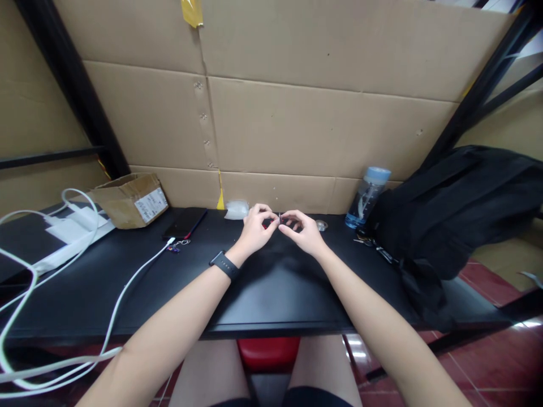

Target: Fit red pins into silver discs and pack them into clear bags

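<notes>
My left hand [257, 229], with a black watch [224, 264] on its wrist, meets my right hand [304, 233] above the far part of the black table [280, 288]. Thumb and fingertips of both are pinched together around a tiny thin piece [279, 218], too small to name. Something red [266, 224] shows partly behind my left fingers; most of it is hidden. Just left of my left hand lies a whitish, clear plastic packet [236, 210]. A small roll of clear tape [322, 225] rests to the right of my right hand.
Left: a cardboard box [127, 202], white power strip [68, 249], white cable [127, 285], dark flat case [183, 224] and keychain [178, 245]. Right: a blue-lidded water bottle [367, 198], keys [363, 241] and black backpack [458, 209]. A cardboard wall [275, 130] closes the back.
</notes>
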{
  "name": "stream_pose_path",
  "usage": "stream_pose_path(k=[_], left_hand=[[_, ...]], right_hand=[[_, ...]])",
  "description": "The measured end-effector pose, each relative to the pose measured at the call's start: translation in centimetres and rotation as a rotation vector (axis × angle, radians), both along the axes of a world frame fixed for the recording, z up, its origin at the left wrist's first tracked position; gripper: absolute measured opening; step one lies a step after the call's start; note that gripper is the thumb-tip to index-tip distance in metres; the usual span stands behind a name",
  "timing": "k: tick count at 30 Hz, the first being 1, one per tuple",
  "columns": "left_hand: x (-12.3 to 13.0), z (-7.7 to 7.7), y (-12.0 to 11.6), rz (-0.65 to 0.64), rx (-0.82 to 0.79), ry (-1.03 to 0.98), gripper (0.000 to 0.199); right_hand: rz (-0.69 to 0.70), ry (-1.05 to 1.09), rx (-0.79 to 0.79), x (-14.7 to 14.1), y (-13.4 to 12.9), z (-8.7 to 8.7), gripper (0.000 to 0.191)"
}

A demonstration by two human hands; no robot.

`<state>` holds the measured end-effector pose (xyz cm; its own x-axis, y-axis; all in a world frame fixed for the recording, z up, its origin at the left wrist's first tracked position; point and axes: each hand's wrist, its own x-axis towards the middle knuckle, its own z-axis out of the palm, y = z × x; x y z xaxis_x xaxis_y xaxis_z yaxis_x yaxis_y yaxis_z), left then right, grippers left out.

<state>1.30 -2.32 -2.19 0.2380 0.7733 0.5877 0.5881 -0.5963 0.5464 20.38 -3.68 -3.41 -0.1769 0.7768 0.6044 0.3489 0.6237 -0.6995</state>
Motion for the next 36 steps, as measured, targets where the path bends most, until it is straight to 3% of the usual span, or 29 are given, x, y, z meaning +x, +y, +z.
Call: stream_pose_path(k=[4,14,22,28,32,36], left_hand=[[0.0,-0.2,-0.4,0.084,0.129,0.107,0.013],[0.1,-0.4,-0.8,0.066,0.311,0.195,0.009],[0.1,-0.3,-0.8,0.045,0.279,0.188,0.007],[-1.4,0.8,0.3,0.187,0.236,0.094,0.011],[-3.6,0.5,1.8,0.253,0.161,0.237,0.009],[-5.3,-0.3,3.0,0.158,0.013,0.445,0.004]], right_hand=[[0.033,0.066,-0.103,0.0,0.5,-0.5,0.036],[0.166,0.072,-0.225,0.9,1.2,-0.6,0.036],[0.154,-0.05,-0.112,1.3,1.4,-0.8,0.029],[0.017,-0.241,-0.03,2.4,1.9,-0.8,0.02],[-0.031,-0.282,-0.053,3.2,2.1,-0.8,0.014],[-0.041,-0.361,-0.077,3.6,2.1,-0.8,0.013]])
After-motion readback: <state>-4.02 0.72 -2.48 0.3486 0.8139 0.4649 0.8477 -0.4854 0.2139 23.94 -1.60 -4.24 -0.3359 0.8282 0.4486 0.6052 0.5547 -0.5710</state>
